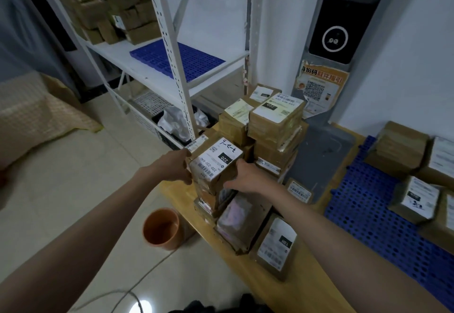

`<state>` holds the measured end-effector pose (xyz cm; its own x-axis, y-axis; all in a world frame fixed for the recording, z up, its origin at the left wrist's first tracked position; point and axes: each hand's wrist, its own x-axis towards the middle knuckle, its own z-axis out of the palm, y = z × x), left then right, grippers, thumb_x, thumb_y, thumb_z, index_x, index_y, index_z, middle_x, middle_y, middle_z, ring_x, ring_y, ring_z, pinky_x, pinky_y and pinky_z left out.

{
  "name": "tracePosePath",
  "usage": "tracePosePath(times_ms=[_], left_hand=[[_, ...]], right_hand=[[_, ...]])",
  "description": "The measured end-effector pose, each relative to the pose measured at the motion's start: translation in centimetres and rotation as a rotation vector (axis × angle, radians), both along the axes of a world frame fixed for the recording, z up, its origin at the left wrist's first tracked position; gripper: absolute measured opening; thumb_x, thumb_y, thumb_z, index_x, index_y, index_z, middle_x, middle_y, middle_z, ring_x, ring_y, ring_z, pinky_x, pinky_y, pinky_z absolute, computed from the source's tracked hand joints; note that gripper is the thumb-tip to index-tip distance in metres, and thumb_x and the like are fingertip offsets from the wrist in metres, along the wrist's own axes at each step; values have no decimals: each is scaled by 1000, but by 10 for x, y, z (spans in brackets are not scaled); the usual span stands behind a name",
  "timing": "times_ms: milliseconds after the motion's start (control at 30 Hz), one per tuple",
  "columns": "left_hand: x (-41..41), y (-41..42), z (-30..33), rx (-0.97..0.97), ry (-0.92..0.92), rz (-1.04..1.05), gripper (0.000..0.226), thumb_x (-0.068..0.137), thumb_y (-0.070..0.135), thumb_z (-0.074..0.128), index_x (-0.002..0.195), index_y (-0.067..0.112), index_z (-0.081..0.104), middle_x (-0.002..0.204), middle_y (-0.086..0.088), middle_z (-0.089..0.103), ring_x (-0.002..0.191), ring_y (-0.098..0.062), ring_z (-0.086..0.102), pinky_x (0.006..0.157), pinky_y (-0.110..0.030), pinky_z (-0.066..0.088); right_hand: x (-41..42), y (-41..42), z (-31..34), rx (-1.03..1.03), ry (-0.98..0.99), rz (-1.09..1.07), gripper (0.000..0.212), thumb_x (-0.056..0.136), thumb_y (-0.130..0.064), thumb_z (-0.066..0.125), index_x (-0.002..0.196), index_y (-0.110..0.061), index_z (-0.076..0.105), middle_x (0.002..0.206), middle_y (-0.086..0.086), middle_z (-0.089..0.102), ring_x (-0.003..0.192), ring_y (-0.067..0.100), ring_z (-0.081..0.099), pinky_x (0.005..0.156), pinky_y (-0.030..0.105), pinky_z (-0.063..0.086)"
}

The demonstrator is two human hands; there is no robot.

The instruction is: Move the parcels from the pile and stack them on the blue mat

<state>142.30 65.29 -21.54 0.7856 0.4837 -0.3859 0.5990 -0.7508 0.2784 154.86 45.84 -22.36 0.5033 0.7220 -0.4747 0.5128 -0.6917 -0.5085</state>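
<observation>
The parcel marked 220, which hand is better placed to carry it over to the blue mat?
Right. The right hand already holds the 220 parcel on the side facing the blue mat.

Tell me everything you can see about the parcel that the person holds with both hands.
The held parcel is a small brown cardboard box wrapped in clear tape. A white shipping label covers its top, with barcodes, a black patch reading 220 and handwritten marks. It sits tilted on top of the nearest stack in the pile, on the wooden table. The left hand grips its left side and the right hand grips its right side. Another labelled box touches it behind.
</observation>
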Motion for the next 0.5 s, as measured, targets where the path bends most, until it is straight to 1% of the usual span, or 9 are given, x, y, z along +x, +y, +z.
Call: tracePosePath(times_ms=[67,100,200,233,300,367,433,500], left_hand=[[7,7,5,-50,-13,-71,92,64,21,89,142,15,40,113,-3,64,93,-18,62,74,-26,50],[10,9,8,-66,-12,-108,93,63,22,89,142,16,40,115,-3,64,94,-18,63,74,-24,50],[19,16,12,-51,2,-219,92,62,28,89,140,18,42,125,-4,59,106,-20,59,84,-28,48],[20,17,13,-43,3,-248,90,63,30,89,140,18,43,126,-3,58,107,-20,57,84,-27,46],[22,18,12,-56,-11,-283,83,65,29,87,136,20,46,125,-2,59,101,-17,55,80,-25,43],[23,17,11,-87,-30,-304,80,68,28,86,136,21,46,125,-1,59,102,-16,54,83,-26,45],[24,15,10,-110,-63,-328,80,71,27,84,140,20,43,127,-1,58,106,-17,55,86,-27,45],[23,12,10,-138,-108,-351,78,73,23,82,140,21,43,128,-2,60,107,-17,56,83,-26,45]], right_hand=[[-5,6,3,4,-2,-35,82,84,-44,67,143,-4,28,138,15,45,124,33,47,93,44,48],[-8,8,4,11,-7,-54,83,82,-45,68,143,-4,29,137,15,46,122,32,49,91,42,49],[-18,16,1,35,13,-113,84,77,-49,72,138,-4,34,121,8,53,104,24,55,77,36,52],[-22,18,0,46,25,-132,84,75,-49,73,135,-5,36,117,6,53,100,22,56,76,35,53],[-29,21,-2,81,35,-169,81,71,-50,76,131,-9,40,119,6,55,105,22,57,84,39,54],[-36,23,-2,136,48,-202,74,71,-48,76,128,-16,42,125,4,56,111,22,56,91,40,52],[-43,23,0,200,62,-239,66,73,-44,76,127,-21,45,127,1,57,110,18,56,91,35,51],[-49,21,1,247,67,-276,63,76,-40,76,129,-22,47,127,-1,59,102,12,55,85,27,49]])
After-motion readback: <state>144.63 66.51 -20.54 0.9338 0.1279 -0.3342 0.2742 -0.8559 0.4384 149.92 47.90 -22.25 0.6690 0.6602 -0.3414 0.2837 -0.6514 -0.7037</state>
